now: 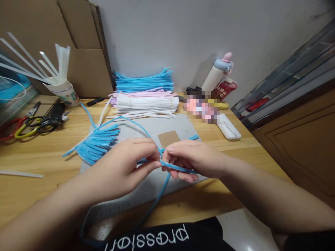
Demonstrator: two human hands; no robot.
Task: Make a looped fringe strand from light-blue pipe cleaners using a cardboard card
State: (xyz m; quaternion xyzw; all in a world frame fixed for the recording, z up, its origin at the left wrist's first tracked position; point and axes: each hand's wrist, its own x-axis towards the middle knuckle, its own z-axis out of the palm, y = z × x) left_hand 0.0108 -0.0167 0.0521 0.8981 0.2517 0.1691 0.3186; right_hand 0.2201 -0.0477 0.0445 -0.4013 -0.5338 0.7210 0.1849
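Observation:
My left hand (129, 164) and my right hand (190, 158) meet over a grey mat (146, 127) and both pinch the same blue pipe cleaner (157, 193). The fingertips of the two hands almost touch where the stem bends. One end of the stem runs down toward my lap, another loops back over the mat. A fan of short blue pipe cleaner pieces (98, 143) lies on the mat just left of my left hand. A small brown cardboard piece (169, 137) lies on the mat just behind my hands.
Stacks of blue (143, 82), pink and white pipe cleaners (146, 103) sit at the back by the wall. A paper cup with white strips (64, 91) and scissors (31, 125) are at the left. A bottle (217, 75) and white remote (229, 127) stand right. The table edge drops off right.

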